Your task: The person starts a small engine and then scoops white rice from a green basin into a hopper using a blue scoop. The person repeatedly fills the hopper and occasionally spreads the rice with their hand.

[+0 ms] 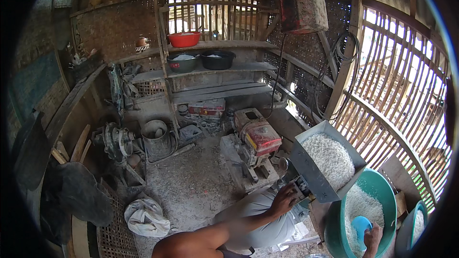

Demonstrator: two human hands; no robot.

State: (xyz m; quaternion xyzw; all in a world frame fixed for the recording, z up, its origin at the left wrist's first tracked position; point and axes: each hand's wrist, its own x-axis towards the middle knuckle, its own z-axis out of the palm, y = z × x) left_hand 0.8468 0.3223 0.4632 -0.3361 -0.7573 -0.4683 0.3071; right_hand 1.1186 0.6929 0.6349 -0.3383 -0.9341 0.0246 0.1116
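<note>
At left, a dust-coated machine (114,141) sits on the floor of a slatted shed, with a white sack (147,219) slumped nearer and a dusty bucket (157,149) just right of the machine. On far shelves, a red basin (184,41) rests above two dark basins (181,65) holding pale contents. Right of them, a red-topped engine (260,138) stands mid-floor, beyond a person's gray-clad leg (260,217). The person's left hand (284,199) reaches, fingers bent, to the fittings below the near left side of a tilted metal hopper (308,177); whether it grips anything cannot be told. White grain (330,158) lies heaped in the hopper, while a worn red container (306,2) hangs overhead, farther off. At near right, a large green tub (388,193) holds more white grain; in it, the right hand (373,236) closes on the rim of a blue scoop (361,223). A second green tub (421,206), also holding white grain, stands at far right.
</note>
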